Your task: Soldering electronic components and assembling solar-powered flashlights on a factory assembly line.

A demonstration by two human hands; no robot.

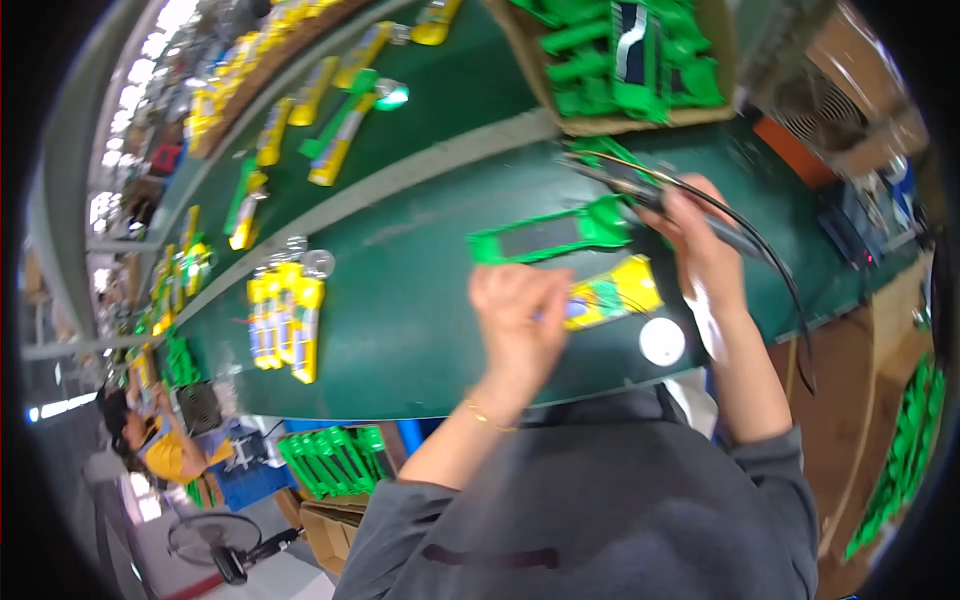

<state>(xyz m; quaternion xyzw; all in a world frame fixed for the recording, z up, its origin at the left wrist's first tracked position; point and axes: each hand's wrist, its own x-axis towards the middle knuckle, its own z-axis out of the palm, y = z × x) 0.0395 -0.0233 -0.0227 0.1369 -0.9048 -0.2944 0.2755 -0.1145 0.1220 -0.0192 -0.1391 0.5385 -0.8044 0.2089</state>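
My left hand (518, 318) pinches the end of a yellow part (612, 295) lying on the dark green belt (420, 330), just below a green housing (548, 235). My right hand (700, 235) is clenched round a black corded tool (650, 195), its tip at the housing

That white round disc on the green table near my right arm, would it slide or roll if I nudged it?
The white disc lies flat, so it would probably slide rather than roll. It looks thin and likely light. The green table surface seems smooth, so it may skid easily.
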